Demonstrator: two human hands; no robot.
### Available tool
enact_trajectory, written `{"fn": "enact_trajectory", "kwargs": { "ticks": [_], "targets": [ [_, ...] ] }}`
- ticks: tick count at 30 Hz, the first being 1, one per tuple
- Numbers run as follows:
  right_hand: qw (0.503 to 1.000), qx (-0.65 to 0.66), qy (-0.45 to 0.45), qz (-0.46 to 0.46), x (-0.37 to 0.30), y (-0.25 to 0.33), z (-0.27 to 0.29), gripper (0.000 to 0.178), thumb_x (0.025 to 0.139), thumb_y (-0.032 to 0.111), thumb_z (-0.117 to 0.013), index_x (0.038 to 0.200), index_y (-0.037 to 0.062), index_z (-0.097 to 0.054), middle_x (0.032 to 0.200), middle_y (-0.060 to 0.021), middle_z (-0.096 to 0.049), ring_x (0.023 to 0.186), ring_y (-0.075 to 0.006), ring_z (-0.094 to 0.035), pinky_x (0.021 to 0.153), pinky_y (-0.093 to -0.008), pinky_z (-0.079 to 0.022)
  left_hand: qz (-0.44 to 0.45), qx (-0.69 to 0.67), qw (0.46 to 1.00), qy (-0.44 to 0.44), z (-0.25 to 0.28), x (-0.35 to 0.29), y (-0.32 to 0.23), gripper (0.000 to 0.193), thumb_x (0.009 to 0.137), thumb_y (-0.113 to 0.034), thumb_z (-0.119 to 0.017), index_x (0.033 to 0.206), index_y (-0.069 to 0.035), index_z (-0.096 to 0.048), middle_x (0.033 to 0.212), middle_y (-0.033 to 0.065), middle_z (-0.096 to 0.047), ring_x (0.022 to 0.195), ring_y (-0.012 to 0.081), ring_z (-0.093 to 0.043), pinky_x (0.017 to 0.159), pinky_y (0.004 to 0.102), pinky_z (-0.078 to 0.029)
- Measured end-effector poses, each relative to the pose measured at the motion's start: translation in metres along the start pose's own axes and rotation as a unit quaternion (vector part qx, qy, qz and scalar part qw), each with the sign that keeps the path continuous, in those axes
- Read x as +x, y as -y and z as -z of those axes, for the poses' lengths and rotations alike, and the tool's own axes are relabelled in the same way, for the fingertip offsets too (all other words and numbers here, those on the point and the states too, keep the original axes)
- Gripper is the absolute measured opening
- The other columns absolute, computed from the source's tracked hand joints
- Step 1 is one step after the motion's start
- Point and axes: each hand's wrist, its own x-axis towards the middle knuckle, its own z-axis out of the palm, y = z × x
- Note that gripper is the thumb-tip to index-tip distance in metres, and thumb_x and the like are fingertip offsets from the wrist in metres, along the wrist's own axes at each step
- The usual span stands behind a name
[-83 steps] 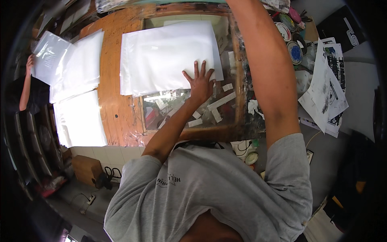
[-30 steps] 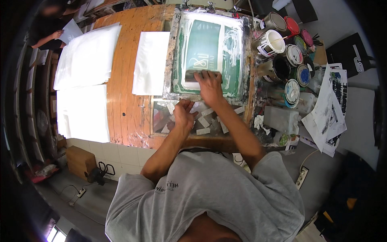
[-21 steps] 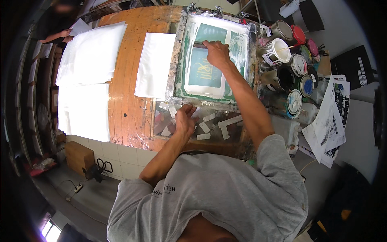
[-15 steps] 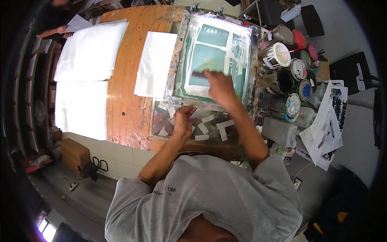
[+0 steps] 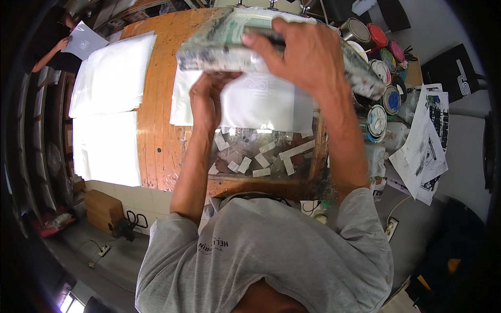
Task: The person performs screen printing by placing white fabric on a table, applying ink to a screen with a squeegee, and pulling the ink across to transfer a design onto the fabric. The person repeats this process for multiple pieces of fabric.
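Observation:
A screen printing frame (image 5: pixel 224 58) with a pale green mesh is tilted up, its near rail raised off the table. My right hand (image 5: pixel 308 55) reaches over this rail, closed on a dark squeegee (image 5: pixel 263 34). Beneath the rail's left part, my left hand (image 5: pixel 209 94) has its fingers curled against the lower edge; the fingertips are partly hidden. Under the frame lies a white sheet (image 5: pixel 276 107) with a faint pale print. Another white sheet (image 5: pixel 181 101) lies left of it, partly behind my left hand.
Two stacks of white sheets, a far stack (image 5: pixel 112 78) and a near stack (image 5: pixel 107 148), lie on the wooden table (image 5: pixel 159 112). Paint cans (image 5: pixel 377 121) crowd the right side. Tape pieces (image 5: pixel 261 159) dot the glass near me. At far left, another person holds a grey printed sheet (image 5: pixel 86 40).
The frame has swung up from lying flat, uncovering the white printed sheet. Both my hands moved away from me, the right one carrying the squeegee. The other person's sheet has turned more into view.

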Motion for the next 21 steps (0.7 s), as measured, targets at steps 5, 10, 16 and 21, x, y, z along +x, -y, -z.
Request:
{"fn": "enact_trajectory", "kwargs": {
  "ticks": [5,10,16,21],
  "targets": [
    [0.999,-0.006,0.043,-0.008,0.049,-0.016,0.022,0.078,0.096,0.067,-0.052,0.060,-0.0015,-0.064,0.050,-0.0112,-0.056,0.048,-0.0248,-0.056,0.054,-0.0421,-0.050,0.001,0.742,0.636,-0.213,0.101,0.032,0.100,0.037,0.093,-0.029,-0.069,0.115,0.000,-0.065,0.133,0.0241,-0.050,0.129,0.0399,-0.039,0.098,0.0628,-0.037],
    [0.983,0.055,0.139,-0.108,0.082,-0.016,0.047,0.075,0.097,0.064,-0.054,0.052,0.0049,-0.052,0.042,-0.0022,-0.038,0.040,-0.0152,-0.037,0.043,-0.0370,-0.038,-0.224,0.691,0.668,-0.161,0.155,0.056,0.094,0.017,0.087,-0.015,-0.071,0.101,-0.007,-0.067,0.112,0.0108,-0.066,0.107,0.0356,-0.062,0.089,0.0504,-0.051],
    [0.992,0.043,0.102,-0.068,0.092,-0.036,0.056,0.079,0.097,0.066,-0.052,0.058,-0.0019,-0.064,0.053,-0.0132,-0.057,0.052,-0.0249,-0.057,0.055,-0.0438,-0.049,-0.237,0.743,0.468,-0.416,0.191,0.073,-0.016,0.045,0.089,-0.030,-0.073,0.117,0.001,-0.058,0.118,0.0257,-0.059,0.113,0.0395,-0.057,0.098,0.0522,-0.044],
    [0.991,0.074,0.090,-0.063,0.092,-0.025,0.050,0.082,0.097,0.068,-0.049,0.074,-0.0056,-0.074,0.072,-0.0231,-0.070,0.072,-0.0337,-0.071,0.070,-0.0461,-0.056,-0.255,0.558,0.790,-0.015,0.037,-0.009,0.146,0.034,0.084,-0.014,-0.078,0.110,-0.006,-0.057,0.133,0.0209,-0.053,0.143,0.0430,-0.036,0.118,0.0565,-0.026]
  ]
}}
